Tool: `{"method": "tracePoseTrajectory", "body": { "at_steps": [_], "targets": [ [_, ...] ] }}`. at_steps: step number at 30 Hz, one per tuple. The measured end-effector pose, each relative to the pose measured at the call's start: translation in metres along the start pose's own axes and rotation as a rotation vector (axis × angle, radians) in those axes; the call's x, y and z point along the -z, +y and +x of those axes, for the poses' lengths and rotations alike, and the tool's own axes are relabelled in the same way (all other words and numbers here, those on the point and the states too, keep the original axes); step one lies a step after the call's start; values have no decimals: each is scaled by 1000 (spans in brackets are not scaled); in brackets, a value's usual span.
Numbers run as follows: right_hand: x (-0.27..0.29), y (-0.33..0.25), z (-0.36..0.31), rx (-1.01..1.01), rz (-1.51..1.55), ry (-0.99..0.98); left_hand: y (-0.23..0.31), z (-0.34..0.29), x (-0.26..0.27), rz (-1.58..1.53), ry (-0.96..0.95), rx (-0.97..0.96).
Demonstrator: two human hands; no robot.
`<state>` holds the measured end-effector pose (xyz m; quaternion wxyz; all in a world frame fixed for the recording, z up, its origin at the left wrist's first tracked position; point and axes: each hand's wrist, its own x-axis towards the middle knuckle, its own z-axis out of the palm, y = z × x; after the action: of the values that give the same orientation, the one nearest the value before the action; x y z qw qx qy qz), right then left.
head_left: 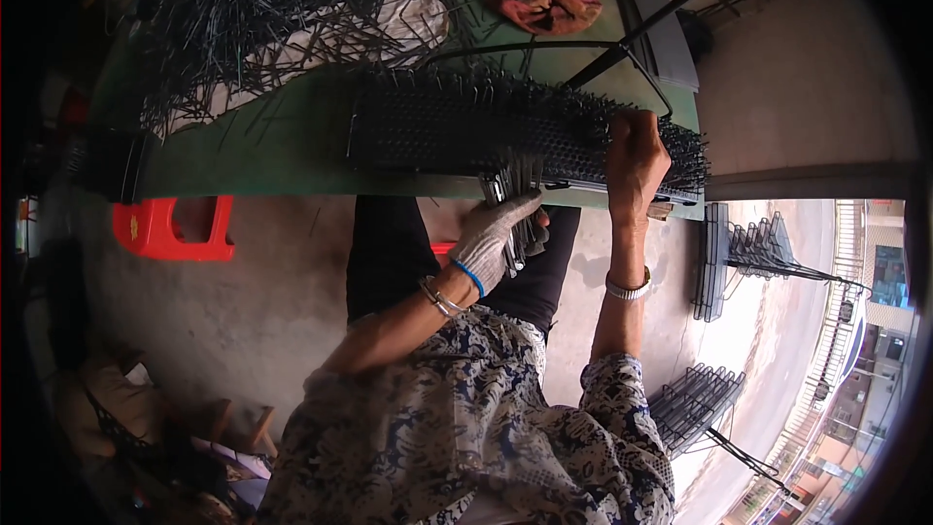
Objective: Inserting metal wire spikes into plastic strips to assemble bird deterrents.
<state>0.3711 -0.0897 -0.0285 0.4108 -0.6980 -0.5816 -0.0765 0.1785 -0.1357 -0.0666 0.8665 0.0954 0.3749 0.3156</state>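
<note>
My left hand [494,233], in a whitish knit glove with a blue cuff, is closed around a bundle of thin metal pins [518,178] at the near table edge. Before me lies a long black perforated block [437,126]. Thin dark pins [685,151] stand up from it, thickest along its far side and right end. My bare right hand [638,160] is over the block's right part, its fingers pinched together among the pins. Whatever is between those fingers is too hidden to make out.
A large heap of loose dark pins [262,15] lies on a pale cloth [384,29] at the far left of the green table [282,160]. Beyond the block is a reddish crumpled cloth [544,5]. A black bar [671,10] crosses overhead; a red stool [185,248] stands left.
</note>
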Motion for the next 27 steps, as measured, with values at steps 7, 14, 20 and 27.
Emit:
{"method": "tracePoseTrajectory", "body": {
  "at_steps": [7,14,20,27],
  "targets": [
    [0,-4,-2,5,5,10,2,-3,-3,25,19,29],
    [-9,0,-4,20,-40,-124,1,-5,0,20,32,11],
    [-7,-10,10,27,-112,-193,4,-8,-4,49,21,-12],
    [4,-10,13,-127,-182,-263,4,-8,-4,33,5,-6]
  ]
}}
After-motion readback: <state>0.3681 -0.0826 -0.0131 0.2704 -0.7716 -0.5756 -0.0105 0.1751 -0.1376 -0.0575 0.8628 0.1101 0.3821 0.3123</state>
